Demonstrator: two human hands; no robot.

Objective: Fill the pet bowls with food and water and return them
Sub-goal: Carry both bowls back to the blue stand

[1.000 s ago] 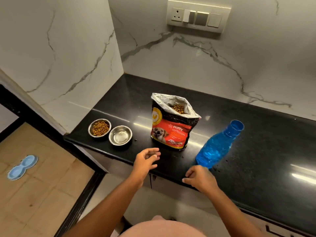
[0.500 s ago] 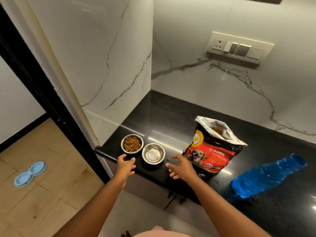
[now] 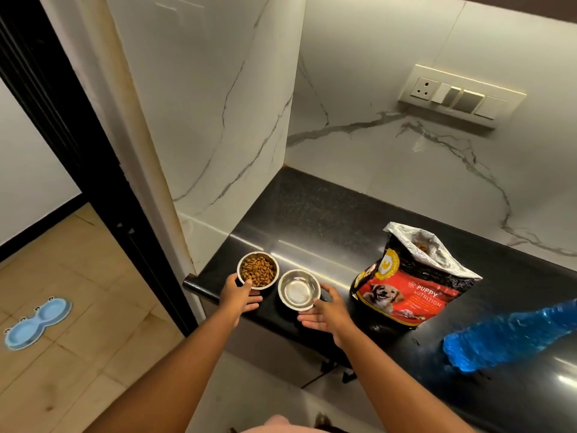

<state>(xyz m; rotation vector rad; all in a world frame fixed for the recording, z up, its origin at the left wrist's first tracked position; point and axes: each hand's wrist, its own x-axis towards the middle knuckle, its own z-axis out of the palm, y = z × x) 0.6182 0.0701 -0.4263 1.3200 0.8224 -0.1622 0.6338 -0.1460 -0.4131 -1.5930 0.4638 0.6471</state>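
Two small steel bowls stand side by side at the left front corner of the black counter (image 3: 312, 220). The left bowl (image 3: 258, 270) holds brown kibble. The right bowl (image 3: 298, 289) looks to hold clear water. My left hand (image 3: 239, 296) is at the near edge of the kibble bowl, thumb against its rim, fingers spread below. My right hand (image 3: 327, 312) sits at the near right side of the water bowl, thumb by its rim, fingers apart. Both bowls still rest on the counter.
An open red and black puppy food bag (image 3: 409, 285) stands to the right of the bowls, and a blue water bottle (image 3: 512, 332) lies beyond it. A blue double bowl holder (image 3: 36, 321) sits on the tiled floor at left, past a black door frame (image 3: 93, 151).
Both hands have moved left, away from the bag and bottle, and reached the two bowls. The view has swung left and up.
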